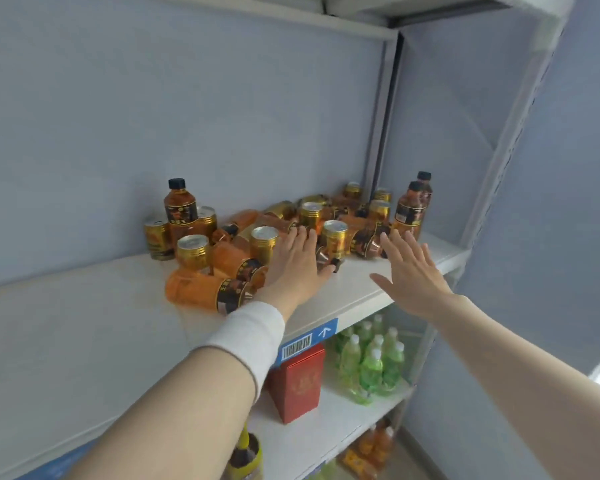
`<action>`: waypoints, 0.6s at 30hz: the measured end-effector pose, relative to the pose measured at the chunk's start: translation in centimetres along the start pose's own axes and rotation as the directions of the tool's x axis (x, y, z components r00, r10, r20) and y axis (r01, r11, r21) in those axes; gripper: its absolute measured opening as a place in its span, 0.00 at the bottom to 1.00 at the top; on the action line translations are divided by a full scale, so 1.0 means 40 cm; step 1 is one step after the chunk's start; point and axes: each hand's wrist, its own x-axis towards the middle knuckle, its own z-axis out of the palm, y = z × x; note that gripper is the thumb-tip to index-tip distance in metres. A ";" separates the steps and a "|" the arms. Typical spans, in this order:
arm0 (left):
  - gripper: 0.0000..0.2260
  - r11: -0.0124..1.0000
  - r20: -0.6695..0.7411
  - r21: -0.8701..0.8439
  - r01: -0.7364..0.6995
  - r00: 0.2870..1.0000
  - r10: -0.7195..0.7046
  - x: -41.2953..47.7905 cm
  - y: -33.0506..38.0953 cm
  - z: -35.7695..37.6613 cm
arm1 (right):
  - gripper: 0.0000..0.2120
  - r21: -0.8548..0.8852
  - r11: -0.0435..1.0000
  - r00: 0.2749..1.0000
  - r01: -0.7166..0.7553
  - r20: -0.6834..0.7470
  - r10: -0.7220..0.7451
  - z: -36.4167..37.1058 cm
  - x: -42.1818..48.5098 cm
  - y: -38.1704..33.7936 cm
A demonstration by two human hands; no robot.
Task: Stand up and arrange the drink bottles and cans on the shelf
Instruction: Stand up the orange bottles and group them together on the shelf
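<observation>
Left grip (291, 268) lies flat and open on a fallen bottle (323, 255), right grip (413, 271) open and empty at 3 o'clock; nudging the jumbled bottles and cans (310, 213) at 12 o'clock may roll them off the shelf (84, 306)

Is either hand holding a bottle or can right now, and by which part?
Nothing is held: the left hand and right hand are both open, fingers straight, by the fallen bottles.

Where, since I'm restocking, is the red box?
Head view, lower centre: the red box stands on the lower shelf, left of the green bottles, under the barcode label.
</observation>
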 end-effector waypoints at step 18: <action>0.39 0.652 0.050 -0.743 0.148 0.985 -0.166 0.542 0.376 0.189 | 0.31 0.656 0.704 0.950 -0.274 0.071 0.304 0.166 0.446 0.572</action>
